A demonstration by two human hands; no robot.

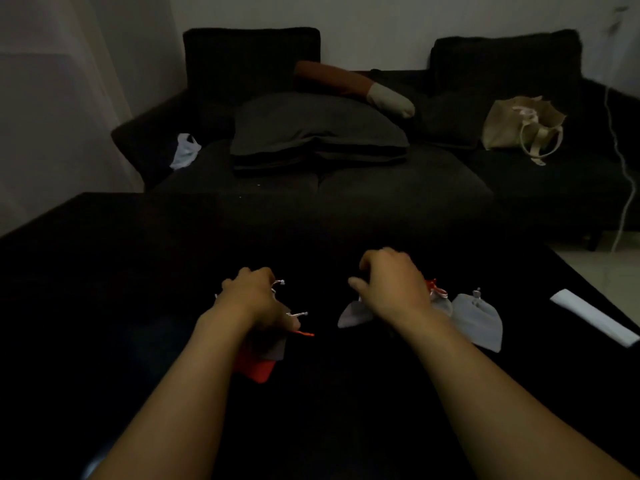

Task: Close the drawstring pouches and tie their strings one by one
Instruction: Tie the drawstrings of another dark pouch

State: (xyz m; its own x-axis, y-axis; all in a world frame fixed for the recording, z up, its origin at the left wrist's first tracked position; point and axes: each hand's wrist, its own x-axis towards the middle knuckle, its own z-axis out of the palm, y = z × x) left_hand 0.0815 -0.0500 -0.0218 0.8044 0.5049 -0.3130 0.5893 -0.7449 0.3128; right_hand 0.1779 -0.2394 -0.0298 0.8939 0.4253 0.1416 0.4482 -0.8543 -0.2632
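On the black table point(104, 306) my left hand point(254, 294) lies with curled fingers over a pile of pouches. A red pouch point(258, 370) and a dark grey pouch point(275, 348) show below my wrist. White drawstring ends point(298, 315) and a red string point(306, 334) stick out to the right of it. My right hand point(391, 282) hovers with curled fingers over a grey pouch point(353, 315). A red-and-white pouch top point(437, 292) peeks out behind it. To the right lies a closed grey pouch point(481, 320). What either hand holds is hidden.
A white folded strip point(594, 317) lies near the table's right edge. Beyond the table stands a dark sofa point(346, 188) with cushions point(311, 133), a beige tote bag point(523, 128) and a white plastic bag point(185, 150). A white cable point(620, 161) hangs at the right.
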